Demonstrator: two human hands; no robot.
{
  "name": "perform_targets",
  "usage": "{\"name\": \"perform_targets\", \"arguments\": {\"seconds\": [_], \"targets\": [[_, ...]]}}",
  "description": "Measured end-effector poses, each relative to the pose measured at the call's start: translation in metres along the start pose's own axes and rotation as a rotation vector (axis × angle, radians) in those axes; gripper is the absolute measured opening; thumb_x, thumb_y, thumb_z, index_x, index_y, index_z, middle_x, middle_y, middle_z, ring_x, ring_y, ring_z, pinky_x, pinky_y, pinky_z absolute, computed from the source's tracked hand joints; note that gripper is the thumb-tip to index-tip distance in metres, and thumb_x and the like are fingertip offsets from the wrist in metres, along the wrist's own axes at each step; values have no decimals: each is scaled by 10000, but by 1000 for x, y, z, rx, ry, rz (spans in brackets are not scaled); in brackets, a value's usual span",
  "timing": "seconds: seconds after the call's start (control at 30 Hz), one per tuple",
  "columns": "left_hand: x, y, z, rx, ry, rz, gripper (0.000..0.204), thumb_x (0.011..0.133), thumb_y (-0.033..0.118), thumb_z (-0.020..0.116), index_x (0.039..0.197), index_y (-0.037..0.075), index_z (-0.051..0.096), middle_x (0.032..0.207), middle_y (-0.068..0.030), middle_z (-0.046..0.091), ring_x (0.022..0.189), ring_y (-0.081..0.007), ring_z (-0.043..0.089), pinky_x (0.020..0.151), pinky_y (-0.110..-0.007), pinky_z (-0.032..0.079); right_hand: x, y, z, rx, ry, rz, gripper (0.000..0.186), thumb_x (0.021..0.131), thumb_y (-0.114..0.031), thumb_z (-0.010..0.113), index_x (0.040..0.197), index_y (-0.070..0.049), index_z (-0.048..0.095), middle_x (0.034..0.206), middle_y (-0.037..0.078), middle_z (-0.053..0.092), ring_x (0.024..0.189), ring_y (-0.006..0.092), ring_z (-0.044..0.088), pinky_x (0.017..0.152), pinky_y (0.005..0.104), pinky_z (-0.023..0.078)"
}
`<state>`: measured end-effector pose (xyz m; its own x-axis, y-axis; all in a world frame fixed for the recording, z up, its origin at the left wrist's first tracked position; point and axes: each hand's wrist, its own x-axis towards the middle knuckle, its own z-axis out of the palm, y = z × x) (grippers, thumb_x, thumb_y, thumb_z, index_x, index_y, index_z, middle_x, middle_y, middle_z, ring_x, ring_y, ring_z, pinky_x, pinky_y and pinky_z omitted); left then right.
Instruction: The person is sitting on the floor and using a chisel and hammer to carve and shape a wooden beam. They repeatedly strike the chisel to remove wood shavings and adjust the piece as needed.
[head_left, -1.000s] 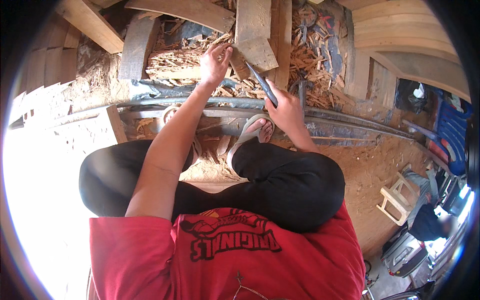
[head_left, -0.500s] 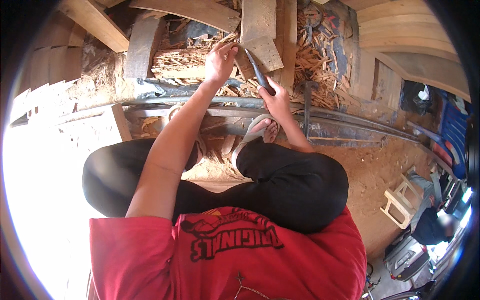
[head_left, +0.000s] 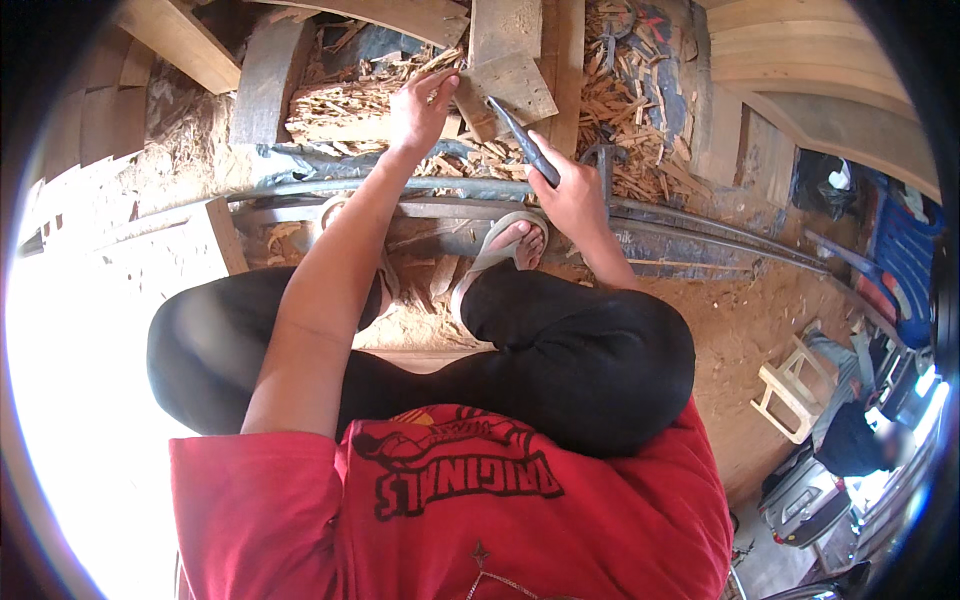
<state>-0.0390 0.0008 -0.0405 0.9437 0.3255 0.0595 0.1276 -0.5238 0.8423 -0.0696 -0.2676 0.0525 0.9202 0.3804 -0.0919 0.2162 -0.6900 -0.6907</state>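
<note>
My right hand (head_left: 573, 192) is wrapped round the dark handle of a knife (head_left: 519, 133). Its pointed blade slants up and to the left, the tip over a small wooden block (head_left: 518, 88). At the block's left edge is my left hand (head_left: 420, 112), fingers curled and fingertips against its corner; what lies under the fingers is partly hidden. The block rests tilted across a longer plank (head_left: 507, 30). Wood chips (head_left: 345, 103) lie heaped beside my left hand.
More chips (head_left: 640, 120) cover the ground to the right. Long metal bars (head_left: 465, 187) cross in front of my sandalled feet (head_left: 510, 240). A metal clamp-like piece (head_left: 604, 160) stands beside my right hand. Curved boards (head_left: 800, 50) are stacked at right, near a blue plastic chair (head_left: 900, 260).
My right hand has drawn the knife back slightly, toward me and to the right. My left hand stays at the block's edge. The whole view has shifted a little.
</note>
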Motion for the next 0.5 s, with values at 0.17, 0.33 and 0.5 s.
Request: {"name": "perform_targets", "arguments": {"seconds": [0.17, 0.33, 0.5], "targets": [[0, -1, -1, 33, -30, -34, 372, 1098, 402, 696, 1291, 113, 830, 1187, -162, 801, 1090, -360, 778, 965, -433, 599, 15, -12, -19, -160, -74, -41, 525, 979, -173, 770, 1499, -142, 708, 864, 270, 744, 785, 398, 796, 699, 456, 613], [1, -1, -1, 28, -34, -37, 395, 1100, 437, 689, 1311, 135, 831, 1184, -139, 799, 1102, -337, 778, 981, -420, 587, 38, -40, -44, -335, -210, -18, 482, 995, -251, 740, 1474, -202, 734, 837, 259, 757, 763, 404, 790, 735, 521, 634], [1, 0, -6, 18, -38, 15, 316, 1074, 357, 730, 1238, 114, 848, 1099, -166, 796, 1005, -372, 778, 884, -441, 600, 57, -71, -51, -470, -340, 57, 483, 994, -243, 706, 1475, -200, 738, 827, 247, 772, 776, 415, 789, 811, 515, 650]]}}
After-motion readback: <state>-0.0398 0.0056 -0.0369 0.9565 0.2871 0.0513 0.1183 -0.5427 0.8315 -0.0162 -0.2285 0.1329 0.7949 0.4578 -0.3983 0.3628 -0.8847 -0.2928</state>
